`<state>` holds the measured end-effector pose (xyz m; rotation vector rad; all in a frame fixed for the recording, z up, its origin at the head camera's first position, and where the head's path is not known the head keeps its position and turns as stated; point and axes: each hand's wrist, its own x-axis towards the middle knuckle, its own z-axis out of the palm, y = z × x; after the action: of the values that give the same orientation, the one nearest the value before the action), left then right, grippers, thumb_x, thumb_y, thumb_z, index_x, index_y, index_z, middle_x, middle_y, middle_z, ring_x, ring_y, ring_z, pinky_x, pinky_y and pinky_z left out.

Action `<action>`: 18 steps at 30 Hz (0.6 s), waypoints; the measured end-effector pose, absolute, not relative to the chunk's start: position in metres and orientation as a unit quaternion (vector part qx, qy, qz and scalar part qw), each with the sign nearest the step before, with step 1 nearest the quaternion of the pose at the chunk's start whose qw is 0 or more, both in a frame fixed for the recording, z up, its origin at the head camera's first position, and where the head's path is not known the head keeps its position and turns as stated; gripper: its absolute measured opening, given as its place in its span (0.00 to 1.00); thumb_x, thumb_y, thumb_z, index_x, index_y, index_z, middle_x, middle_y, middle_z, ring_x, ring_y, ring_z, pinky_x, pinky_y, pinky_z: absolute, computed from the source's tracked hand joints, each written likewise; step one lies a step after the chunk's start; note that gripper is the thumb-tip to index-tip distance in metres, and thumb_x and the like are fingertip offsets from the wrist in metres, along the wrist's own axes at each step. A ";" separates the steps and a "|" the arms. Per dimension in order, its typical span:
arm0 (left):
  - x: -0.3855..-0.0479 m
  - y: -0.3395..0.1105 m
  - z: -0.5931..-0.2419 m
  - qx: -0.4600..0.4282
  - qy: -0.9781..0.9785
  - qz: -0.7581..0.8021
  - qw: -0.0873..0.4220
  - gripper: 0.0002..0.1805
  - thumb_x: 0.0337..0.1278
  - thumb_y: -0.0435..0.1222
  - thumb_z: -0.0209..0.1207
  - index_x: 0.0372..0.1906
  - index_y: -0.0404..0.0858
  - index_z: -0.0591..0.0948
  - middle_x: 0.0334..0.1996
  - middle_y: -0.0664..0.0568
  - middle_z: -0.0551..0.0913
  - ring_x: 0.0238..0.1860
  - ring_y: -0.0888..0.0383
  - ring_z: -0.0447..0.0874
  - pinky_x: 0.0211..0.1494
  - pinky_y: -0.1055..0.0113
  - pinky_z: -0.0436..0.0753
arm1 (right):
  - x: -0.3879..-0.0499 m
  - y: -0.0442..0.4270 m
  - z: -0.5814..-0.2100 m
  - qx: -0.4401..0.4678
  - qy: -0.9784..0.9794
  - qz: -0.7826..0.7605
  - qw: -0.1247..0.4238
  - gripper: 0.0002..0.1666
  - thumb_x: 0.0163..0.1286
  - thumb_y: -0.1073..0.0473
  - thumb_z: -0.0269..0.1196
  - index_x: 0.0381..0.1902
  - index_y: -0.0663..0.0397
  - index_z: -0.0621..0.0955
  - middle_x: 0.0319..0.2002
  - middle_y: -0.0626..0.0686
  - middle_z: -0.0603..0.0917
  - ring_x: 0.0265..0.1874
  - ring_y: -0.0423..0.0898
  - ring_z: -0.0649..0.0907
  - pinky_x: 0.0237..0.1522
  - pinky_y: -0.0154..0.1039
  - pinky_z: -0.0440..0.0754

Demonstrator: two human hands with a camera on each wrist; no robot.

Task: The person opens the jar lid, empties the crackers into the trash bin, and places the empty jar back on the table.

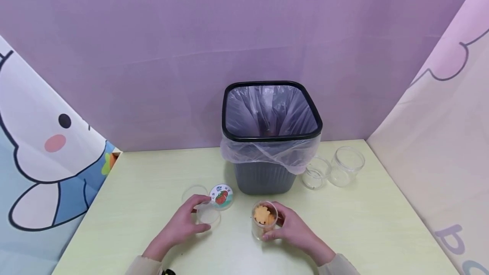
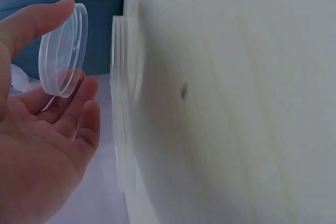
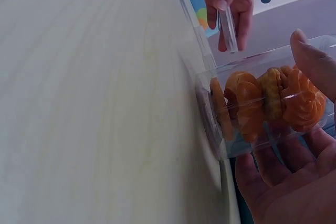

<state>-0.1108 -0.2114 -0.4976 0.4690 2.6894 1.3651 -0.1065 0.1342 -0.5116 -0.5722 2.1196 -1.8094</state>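
My left hand (image 1: 183, 224) pinches a clear round plastic lid (image 2: 64, 51) by its rim, raised a little off the table. Under and beyond it lie a white lid with a tomato picture (image 1: 221, 197) and another clear lid (image 1: 191, 189). A clear cylindrical jar (image 1: 257, 231) stands to the right, uncapped, and my right hand (image 1: 292, 228) grips its side with thumb and fingers. Inside the jar are stacked orange and golden cookies (image 3: 273, 95), some flower-shaped, some swirled. From the right wrist view, the jar's base seems to rest on the table.
A grey bin (image 1: 263, 177) with a black rim and a translucent liner stands behind my hands. To its right are two clear jars, a larger one (image 1: 347, 165) and a smaller one (image 1: 314, 177). Patterned cloth walls border the pale table (image 1: 382, 228).
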 end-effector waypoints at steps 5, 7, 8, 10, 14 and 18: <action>-0.109 -0.214 -0.500 0.164 0.899 0.405 0.040 0.40 0.36 0.34 0.79 0.61 0.38 0.76 0.59 0.50 0.77 0.59 0.46 0.76 0.57 0.50 0.79 | -0.107 0.135 -0.513 -0.197 0.737 -0.630 0.148 0.45 0.46 0.65 0.79 0.65 0.52 0.76 0.58 0.53 0.80 0.53 0.45 0.80 0.58 0.33 0.74; -0.108 -0.215 -0.501 0.164 0.905 0.391 0.041 0.40 0.36 0.35 0.79 0.61 0.38 0.76 0.59 0.51 0.77 0.58 0.47 0.76 0.57 0.50 0.79 | -0.107 0.135 -0.513 -0.198 0.736 -0.630 0.148 0.46 0.46 0.65 0.79 0.65 0.52 0.76 0.58 0.53 0.80 0.53 0.46 0.80 0.58 0.33 0.75; -0.108 -0.216 -0.502 0.164 0.907 0.385 0.041 0.40 0.35 0.35 0.79 0.61 0.39 0.76 0.59 0.52 0.77 0.58 0.47 0.76 0.57 0.50 0.79 | -0.107 0.135 -0.513 -0.198 0.735 -0.631 0.148 0.46 0.46 0.66 0.79 0.65 0.52 0.76 0.58 0.53 0.80 0.53 0.46 0.80 0.57 0.33 0.75; -0.108 -0.217 -0.503 0.162 0.913 0.373 0.042 0.40 0.34 0.35 0.79 0.61 0.39 0.77 0.59 0.53 0.77 0.58 0.48 0.76 0.59 0.49 0.77 | -0.107 0.134 -0.513 -0.199 0.734 -0.632 0.148 0.46 0.46 0.66 0.79 0.65 0.52 0.76 0.58 0.54 0.80 0.53 0.46 0.80 0.57 0.33 0.75; -0.109 -0.218 -0.504 0.159 0.923 0.348 0.042 0.41 0.30 0.34 0.80 0.60 0.38 0.77 0.58 0.53 0.77 0.61 0.49 0.73 0.65 0.48 0.73 | -0.107 0.135 -0.514 -0.200 0.733 -0.633 0.147 0.46 0.47 0.66 0.79 0.65 0.52 0.75 0.58 0.53 0.80 0.53 0.45 0.80 0.58 0.33 0.75; -0.109 -0.217 -0.505 0.164 0.930 0.327 0.039 0.42 0.28 0.34 0.80 0.59 0.36 0.78 0.57 0.52 0.78 0.61 0.49 0.73 0.66 0.50 0.72 | -0.107 0.135 -0.514 -0.202 0.732 -0.634 0.148 0.45 0.47 0.65 0.79 0.65 0.53 0.75 0.59 0.53 0.80 0.53 0.45 0.80 0.57 0.33 0.74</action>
<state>-0.1094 -0.2170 -0.5048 0.5031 2.8505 1.0024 -0.1066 0.1348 -0.5139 -0.5799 2.1063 -1.8232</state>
